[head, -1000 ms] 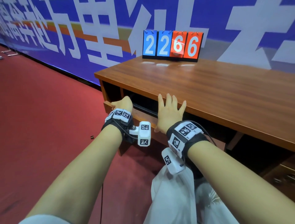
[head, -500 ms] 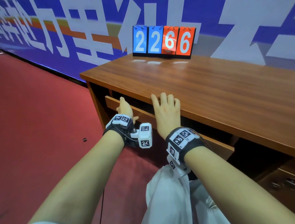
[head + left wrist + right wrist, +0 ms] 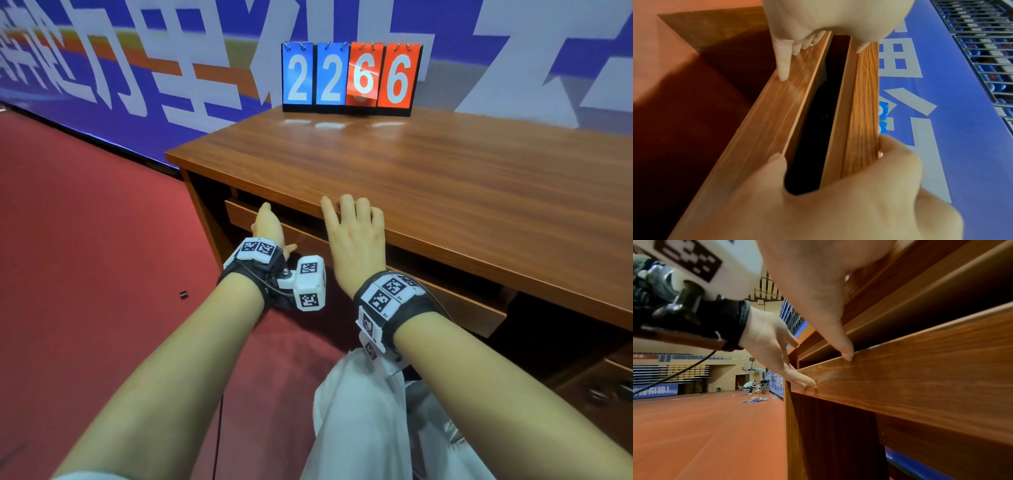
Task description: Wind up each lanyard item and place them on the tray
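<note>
No lanyard or tray shows in any view. I sit at a wooden desk (image 3: 445,192) whose shallow drawer (image 3: 462,308) stands slightly out. My left hand (image 3: 270,226) presses flat, fingers straight, against the drawer front (image 3: 920,378). My right hand (image 3: 352,233) lies over the desk's front edge, fingers on the top. Its thumb (image 3: 846,353) touches the drawer's upper edge. In the left wrist view a narrow dark gap (image 3: 818,129) separates drawer and desk edge; the inside is too dark to read. Neither hand holds anything.
A flip scoreboard (image 3: 349,78) reading 2266 stands at the desk's back edge before a blue banner. Red floor lies to the left, with a small black object (image 3: 184,294) on it. More drawers (image 3: 609,394) sit low on the right. White trousers (image 3: 359,411) cover my knees.
The drawer has slid inward and its gap has narrowed. My left hand went from curling over the drawer's top edge to pressing flat on its front. The right hand stayed at the desk edge.
</note>
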Demonstrator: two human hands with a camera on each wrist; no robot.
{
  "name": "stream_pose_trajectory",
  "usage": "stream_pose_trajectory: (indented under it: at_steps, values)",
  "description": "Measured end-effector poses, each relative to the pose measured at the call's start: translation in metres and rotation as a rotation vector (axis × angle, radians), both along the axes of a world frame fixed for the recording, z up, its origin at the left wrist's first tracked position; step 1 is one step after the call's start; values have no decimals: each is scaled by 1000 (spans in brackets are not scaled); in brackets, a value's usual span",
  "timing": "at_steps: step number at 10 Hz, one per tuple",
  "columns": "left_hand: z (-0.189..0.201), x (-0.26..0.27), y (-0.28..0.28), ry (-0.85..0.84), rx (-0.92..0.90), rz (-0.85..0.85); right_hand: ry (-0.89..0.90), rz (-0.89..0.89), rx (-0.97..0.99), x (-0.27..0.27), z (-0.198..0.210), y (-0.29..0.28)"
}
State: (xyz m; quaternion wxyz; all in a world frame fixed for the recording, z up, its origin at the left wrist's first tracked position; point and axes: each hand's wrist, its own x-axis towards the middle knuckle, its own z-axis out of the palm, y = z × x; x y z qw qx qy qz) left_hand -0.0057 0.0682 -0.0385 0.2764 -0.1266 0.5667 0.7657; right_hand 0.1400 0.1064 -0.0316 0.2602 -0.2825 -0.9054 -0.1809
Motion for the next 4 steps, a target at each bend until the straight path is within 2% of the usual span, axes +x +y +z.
stream_pose_trajectory:
  at_steps: [1, 2, 3, 4]
  values:
    - [1, -6, -8, -19, -23, 34, -13, 20, -46, 2, 3, 3]
    - [5, -13, -20, 74, -121, 47, -31, 42, -155, 5, 12, 1]
    - [28, -19, -23, 230, -129, 46, -42, 80, -298, 7, 32, 8]
    - [58, -18, -14, 429, -105, -18, -14, 107, -584, 3, 58, 28]
